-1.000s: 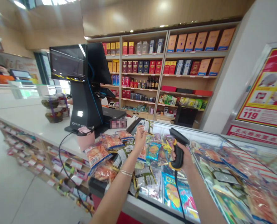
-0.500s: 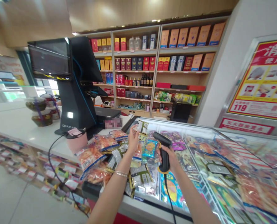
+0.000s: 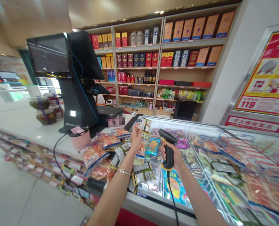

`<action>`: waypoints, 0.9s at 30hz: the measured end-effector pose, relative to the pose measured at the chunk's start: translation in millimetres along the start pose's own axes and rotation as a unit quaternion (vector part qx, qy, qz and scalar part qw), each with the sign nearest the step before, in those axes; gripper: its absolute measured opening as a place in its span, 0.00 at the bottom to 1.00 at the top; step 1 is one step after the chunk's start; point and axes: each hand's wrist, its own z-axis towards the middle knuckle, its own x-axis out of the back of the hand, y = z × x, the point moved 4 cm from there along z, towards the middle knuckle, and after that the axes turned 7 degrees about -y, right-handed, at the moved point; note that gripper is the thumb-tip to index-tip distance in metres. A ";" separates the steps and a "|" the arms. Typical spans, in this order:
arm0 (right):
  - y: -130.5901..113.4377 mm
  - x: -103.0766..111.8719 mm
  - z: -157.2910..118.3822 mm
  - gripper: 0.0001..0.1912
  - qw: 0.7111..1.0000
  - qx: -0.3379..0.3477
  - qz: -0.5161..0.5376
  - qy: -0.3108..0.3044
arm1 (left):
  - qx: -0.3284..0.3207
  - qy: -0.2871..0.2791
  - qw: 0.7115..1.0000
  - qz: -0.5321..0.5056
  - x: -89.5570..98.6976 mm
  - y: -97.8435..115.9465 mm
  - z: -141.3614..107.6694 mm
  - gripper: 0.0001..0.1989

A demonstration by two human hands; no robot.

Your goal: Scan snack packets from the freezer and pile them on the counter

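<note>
Black till terminal (image 3: pixel 80 84) and pink cup (image 3: pixel 79 140) on white counter (image 3: pixel 28 125), left of pile. Snack bags (image 3: pixel 108 140) heaped on glass freezer lid (image 3: pixel 167 119); packets (image 3: pixel 174 188) beneath glass. Left hand (image 3: pixel 136 138): fingers together, pinching small snack packet (image 3: pixel 145 125) above pile. Right hand (image 3: pixel 171 155): clamped around corded barcode scanner (image 3: pixel 169 150).

Bright, even light; warped edges
</note>
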 end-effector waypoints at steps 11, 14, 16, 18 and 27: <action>0.0 0.3 0.8 0.15 1.000 -0.006 0.002 0.007 | -0.009 0.008 1.000 0.023 1.7 -2.8 -0.7 0.16; -3.8 -2.9 -1.1 0.15 1.000 -0.007 0.012 0.008 | -0.016 0.021 0.999 0.038 3.6 2.2 -1.2 0.14; -7.8 -6.2 -3.2 0.15 1.000 -0.004 0.020 0.003 | -0.028 0.030 0.998 0.049 4.4 7.4 -1.7 0.12; -11.9 -10.2 -5.5 0.15 1.000 -0.001 0.029 -0.009 | -0.035 0.035 0.998 0.049 4.5 11.7 -2.3 0.11; -14.9 -14.3 -7.5 0.13 0.999 0.003 0.036 -0.026 | -0.026 0.064 0.998 -0.009 5.2 17.5 -4.0 0.09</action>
